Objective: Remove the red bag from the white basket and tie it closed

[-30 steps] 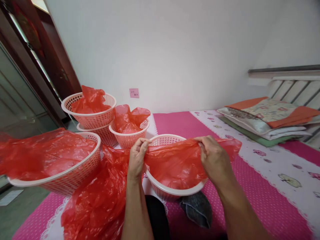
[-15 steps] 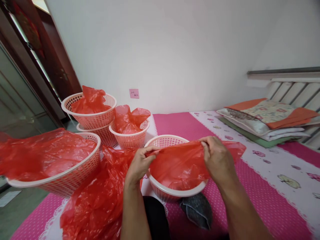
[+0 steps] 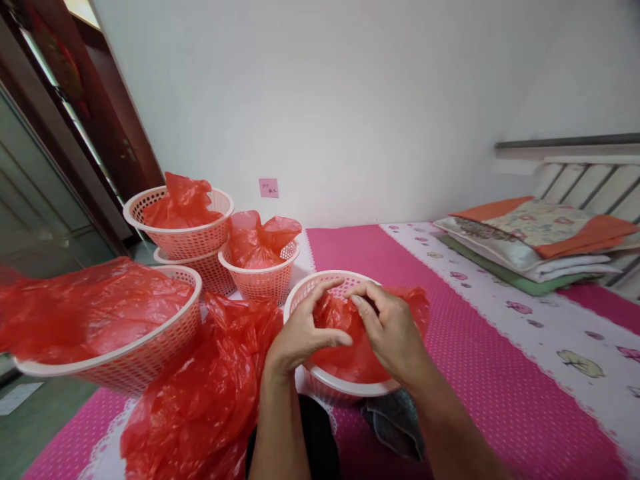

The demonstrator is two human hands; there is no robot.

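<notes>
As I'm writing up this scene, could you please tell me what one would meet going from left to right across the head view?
Large front basket, small basket, left hand, right hand, folded bedding; overlapping things are left out.

Left hand point(image 3: 300, 333) curves, thumb and fingers apart; right hand point(image 3: 395, 328) pinches thumb toward forefinger.

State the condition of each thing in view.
Front red bag: crumpled, partly overhanging the front basket.
Left hand: open, thumb and fingers apart.
Right hand: thumb and forefinger close together at that bag; pinch unclear.
Loose red plastic: heaped, crumpled.
Large left basket: holding red plastic that overhangs its rim.
Upper back basket: stacked on a lower basket.
Small back basket: holding crumpled red plastic.
Cushion pile: stacked flat.
Pink note: stuck on the wall.
</notes>
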